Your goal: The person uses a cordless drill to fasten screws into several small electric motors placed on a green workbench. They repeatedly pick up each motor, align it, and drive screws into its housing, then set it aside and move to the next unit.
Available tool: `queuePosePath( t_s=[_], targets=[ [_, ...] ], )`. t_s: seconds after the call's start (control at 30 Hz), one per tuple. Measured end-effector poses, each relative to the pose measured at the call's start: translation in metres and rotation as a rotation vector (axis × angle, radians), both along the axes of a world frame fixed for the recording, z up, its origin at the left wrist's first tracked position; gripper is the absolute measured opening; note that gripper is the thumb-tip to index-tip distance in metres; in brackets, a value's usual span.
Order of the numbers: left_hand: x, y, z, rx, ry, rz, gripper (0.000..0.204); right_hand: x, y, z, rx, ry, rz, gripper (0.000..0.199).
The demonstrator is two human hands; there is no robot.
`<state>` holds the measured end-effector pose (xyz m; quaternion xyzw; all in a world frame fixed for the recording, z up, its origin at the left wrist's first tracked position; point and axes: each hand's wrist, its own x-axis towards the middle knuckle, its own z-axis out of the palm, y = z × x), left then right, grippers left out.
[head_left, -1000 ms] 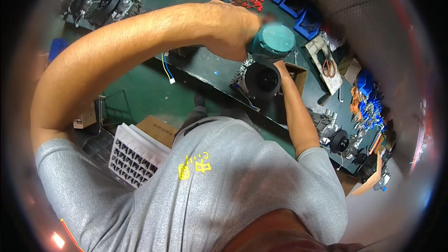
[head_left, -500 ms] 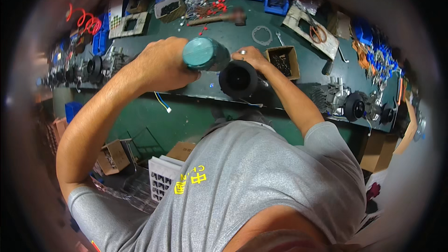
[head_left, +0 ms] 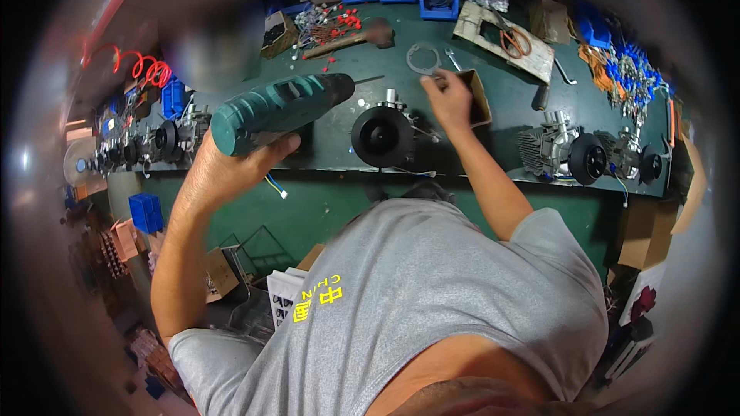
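Observation:
My left hand (head_left: 239, 163) is wrapped round the handle of a green and black power drill (head_left: 274, 112). Its long thin bit points right, above the bench. Just right of the bit's line stands a small metal engine (head_left: 381, 134) with a round black fan wheel facing me. Over a cardboard box (head_left: 481, 100), my right hand (head_left: 450, 102) has thumb and fingers pinched together; what they hold, if anything, is too small to make out. A flat grey ring gasket (head_left: 423, 58) lies just beyond its fingertips, beside a small spanner (head_left: 453, 60).
More engines (head_left: 566, 150) stand at the right, others in a row (head_left: 166, 139) at the left. A hammer (head_left: 347, 40), red-capped parts (head_left: 347, 23), blue bins (head_left: 439, 1) and scissors on a board (head_left: 515, 42) lie at the back. Wires hang over the bench's front edge.
The drill has swung from upright over the engine to lying sideways, and my left hand has drawn back left. My right hand has left the engine and moved right to the box.

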<state>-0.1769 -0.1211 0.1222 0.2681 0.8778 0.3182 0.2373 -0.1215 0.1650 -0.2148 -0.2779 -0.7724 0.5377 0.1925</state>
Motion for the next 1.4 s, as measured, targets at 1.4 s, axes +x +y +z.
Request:
queuePosePath(
  t_s=[1.4],
  targets=[
    [0.183,-0.137,-0.149,0.548,0.087,1.082,0.038,-0.243,-0.014,-0.1,0.698,-0.25,0.787,0.034]
  ],
)
